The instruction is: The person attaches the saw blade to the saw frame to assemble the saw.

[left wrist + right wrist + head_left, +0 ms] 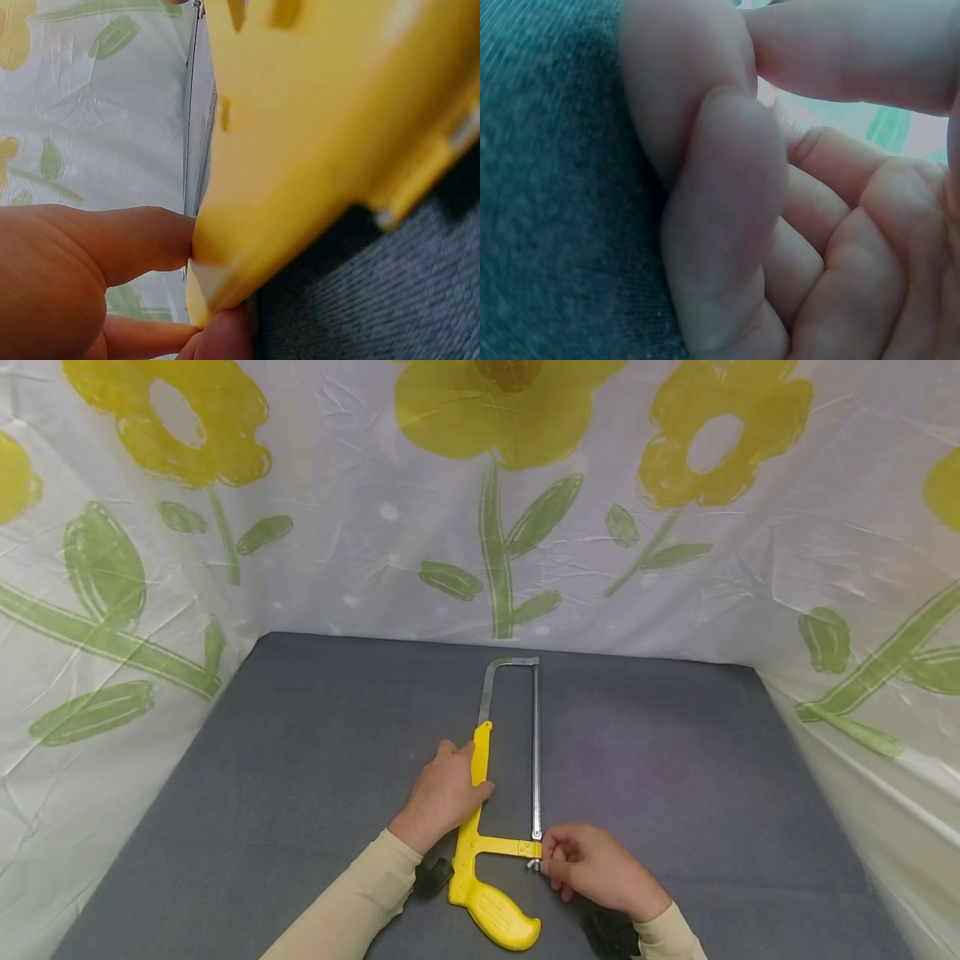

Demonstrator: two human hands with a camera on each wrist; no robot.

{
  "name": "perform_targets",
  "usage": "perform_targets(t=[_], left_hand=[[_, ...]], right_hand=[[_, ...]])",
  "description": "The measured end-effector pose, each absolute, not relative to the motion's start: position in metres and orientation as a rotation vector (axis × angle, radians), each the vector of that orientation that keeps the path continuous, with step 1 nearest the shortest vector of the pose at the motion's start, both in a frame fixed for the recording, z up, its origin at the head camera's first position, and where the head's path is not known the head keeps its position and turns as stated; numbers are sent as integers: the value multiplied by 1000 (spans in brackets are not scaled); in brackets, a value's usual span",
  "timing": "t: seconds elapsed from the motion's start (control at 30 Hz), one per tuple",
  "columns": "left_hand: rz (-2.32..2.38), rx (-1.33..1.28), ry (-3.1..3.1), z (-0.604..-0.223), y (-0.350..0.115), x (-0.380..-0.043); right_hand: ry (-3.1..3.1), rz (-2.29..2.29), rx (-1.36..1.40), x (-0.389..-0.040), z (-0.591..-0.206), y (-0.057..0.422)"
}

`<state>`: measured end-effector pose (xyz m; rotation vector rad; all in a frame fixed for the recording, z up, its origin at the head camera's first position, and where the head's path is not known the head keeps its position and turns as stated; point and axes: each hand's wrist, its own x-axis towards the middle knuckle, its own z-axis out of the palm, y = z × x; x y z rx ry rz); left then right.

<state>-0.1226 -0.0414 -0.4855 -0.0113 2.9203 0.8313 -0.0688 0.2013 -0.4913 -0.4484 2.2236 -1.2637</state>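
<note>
A hacksaw with a yellow handle (501,917) and a yellow and silver frame lies on the dark grey surface, handle towards me. My left hand (444,789) grips the yellow part of the frame (482,756). In the left wrist view the frame (300,127) fills much of the picture, with fingers at its lower edge. A straight silver blade (536,752) runs along the right side. At its near end sits a small wing nut (533,864). My right hand (596,868) has its curled fingertips at this wing nut; the right wrist view hides the contact.
The dark grey cloth surface (322,710) spreads around the saw. White sheeting (337,552) with yellow flowers and green leaves hangs behind and at both sides. Dark wrist devices (433,877) sit under the sleeves.
</note>
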Motion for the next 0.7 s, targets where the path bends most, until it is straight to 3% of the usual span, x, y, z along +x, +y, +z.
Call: perform_targets(t=[0.7], left_hand=[[847, 27, 2912, -483, -45, -122]], right_hand=[[2227, -1247, -432, -69, -492, 200]])
